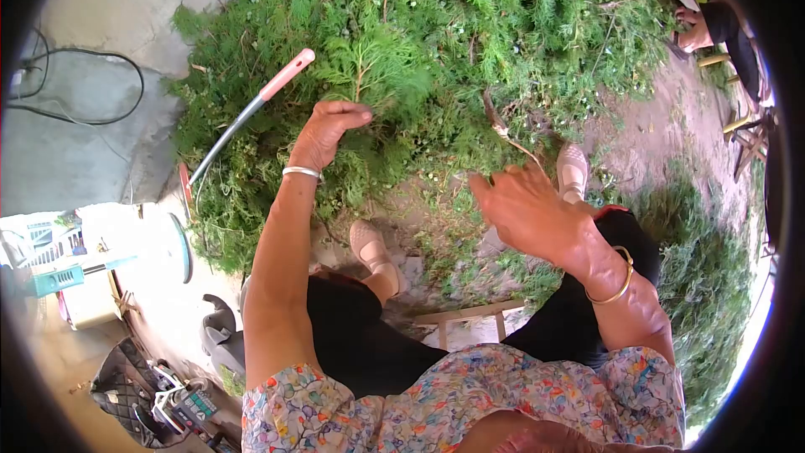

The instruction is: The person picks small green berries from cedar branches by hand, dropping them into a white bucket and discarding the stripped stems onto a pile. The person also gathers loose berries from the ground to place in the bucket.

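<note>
Between the thumb and fingers of my left hand (331, 130) is the stem of a feathery green conifer sprig (360, 71), which points away from me over the pile of cut conifer branches (486, 25). A silver bangle is on that wrist. My right hand (532, 210) hovers in front of the pile, back up, with its fingers curled; I cannot tell what is in them. A bare brown twig (501, 127) runs down to its knuckles in this view. Left of my left hand, a curved metal tool with a pink handle (285, 75) leans across the greenery.
My feet in light shoes (369, 243) stand at the pile's near edge, with a wooden stool frame (470, 313) between my legs. More branches (704, 285) lie at right. Another person's leg (728, 25) shows upper right. A cable (138, 84) and a black quilted bag (122, 386) are at left.
</note>
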Tool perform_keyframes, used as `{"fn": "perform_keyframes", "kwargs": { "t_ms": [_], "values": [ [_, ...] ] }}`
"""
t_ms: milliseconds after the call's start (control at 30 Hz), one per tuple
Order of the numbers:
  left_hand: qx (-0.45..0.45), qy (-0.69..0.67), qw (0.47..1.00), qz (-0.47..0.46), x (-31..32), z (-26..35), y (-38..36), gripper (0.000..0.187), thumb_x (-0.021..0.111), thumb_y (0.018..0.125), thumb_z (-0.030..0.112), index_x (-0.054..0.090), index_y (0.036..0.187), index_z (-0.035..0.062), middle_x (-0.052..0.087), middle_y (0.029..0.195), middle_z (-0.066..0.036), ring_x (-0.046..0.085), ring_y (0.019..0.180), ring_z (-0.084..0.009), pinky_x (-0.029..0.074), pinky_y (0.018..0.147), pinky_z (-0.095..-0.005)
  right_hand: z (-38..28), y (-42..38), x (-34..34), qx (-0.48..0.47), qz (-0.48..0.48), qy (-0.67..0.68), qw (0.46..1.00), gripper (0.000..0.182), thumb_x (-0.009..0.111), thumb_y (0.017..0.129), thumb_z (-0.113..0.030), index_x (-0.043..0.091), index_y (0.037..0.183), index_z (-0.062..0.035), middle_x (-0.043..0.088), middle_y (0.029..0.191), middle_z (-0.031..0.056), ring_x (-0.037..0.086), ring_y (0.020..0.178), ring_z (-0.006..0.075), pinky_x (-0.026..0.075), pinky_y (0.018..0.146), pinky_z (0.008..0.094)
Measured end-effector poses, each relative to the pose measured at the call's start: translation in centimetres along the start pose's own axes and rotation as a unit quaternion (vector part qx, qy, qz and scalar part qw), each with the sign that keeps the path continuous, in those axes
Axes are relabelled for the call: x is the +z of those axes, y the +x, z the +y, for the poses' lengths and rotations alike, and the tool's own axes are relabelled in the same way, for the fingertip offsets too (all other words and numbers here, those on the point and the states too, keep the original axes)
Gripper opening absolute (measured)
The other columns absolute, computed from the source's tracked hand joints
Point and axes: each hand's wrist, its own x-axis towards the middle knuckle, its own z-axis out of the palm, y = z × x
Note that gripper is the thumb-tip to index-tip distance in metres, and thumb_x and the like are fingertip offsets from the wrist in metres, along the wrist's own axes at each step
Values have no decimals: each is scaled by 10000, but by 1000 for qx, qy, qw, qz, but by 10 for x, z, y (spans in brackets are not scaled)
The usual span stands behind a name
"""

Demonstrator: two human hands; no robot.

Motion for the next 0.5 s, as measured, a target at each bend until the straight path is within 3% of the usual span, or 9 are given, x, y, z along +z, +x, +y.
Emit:
{"fn": "perform_keyframes", "kwargs": {
  "t_ms": [167,233,267,367,500],
  "values": [
    [60,-126,987,-79,35,57,-44,287,671,759,62,640,1020,-51,650,1028,-95,535,1005,-161,343,945,-299,3,7,-22,75,80,66,992,258,589,789,-86,507,987,57,592,787,221,593,795,411,465,683,482],
    [114,-197,968,-107,48,73,-62,313,646,778,80,623,1059,-55,633,1086,-118,515,1052,-160,312,983,-299,4,8,-27,60,233,217,946,236,627,777,-119,505,846,70,582,749,264,605,736,428,489,665,462],
    [175,-173,963,-108,59,85,-73,355,635,794,114,599,1099,-64,615,1126,-140,502,1085,-171,289,1011,-307,4,9,-30,76,241,244,936,339,650,797,-213,502,884,79,578,755,273,593,754,431,491,674,453],
    [221,-190,955,-57,88,100,-96,409,657,790,138,574,1124,-83,602,1144,-161,484,1129,-188,281,1025,-319,0,3,-41,81,224,297,925,425,669,782,-249,501,967,95,577,722,271,597,749,430,494,682,451],
    [224,-204,953,-31,129,107,-109,617,691,784,163,417,1253,-130,477,1286,-207,428,1201,-237,266,1050,-339,-8,2,-36,71,279,259,922,513,683,771,-276,488,1049,109,585,687,256,604,747,417,494,686,455]
  ]
}}
